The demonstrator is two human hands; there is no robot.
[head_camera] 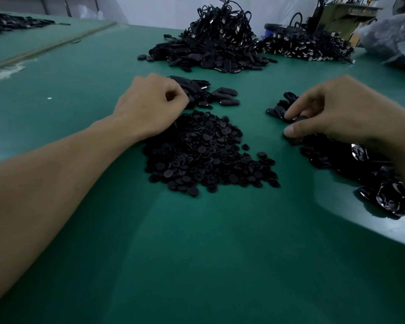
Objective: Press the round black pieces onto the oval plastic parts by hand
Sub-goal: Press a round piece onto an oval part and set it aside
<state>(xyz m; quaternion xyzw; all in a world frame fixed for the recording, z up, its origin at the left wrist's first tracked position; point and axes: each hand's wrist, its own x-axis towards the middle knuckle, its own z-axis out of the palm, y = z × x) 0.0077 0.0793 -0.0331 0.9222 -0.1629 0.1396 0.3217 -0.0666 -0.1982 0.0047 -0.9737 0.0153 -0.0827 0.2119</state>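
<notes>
surface (197, 265) | heap of round pieces (206, 155): big | pile of oval parts (360, 164) right of heap: big | small batch (225, 98) beyond heap: probably finished | right hand (337, 113) pinches oval part (298, 119) | left hand (150, 106) curled at heap's far edge, contents hidden | judged early, most left

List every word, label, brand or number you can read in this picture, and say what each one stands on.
No text here can be read.
The glossy oval parts at the right show pale marks, which cannot be told from reflections.
The blue object at the far end is too small and blurred to show any label.
The round black pieces and the green table show no lettering.
</notes>
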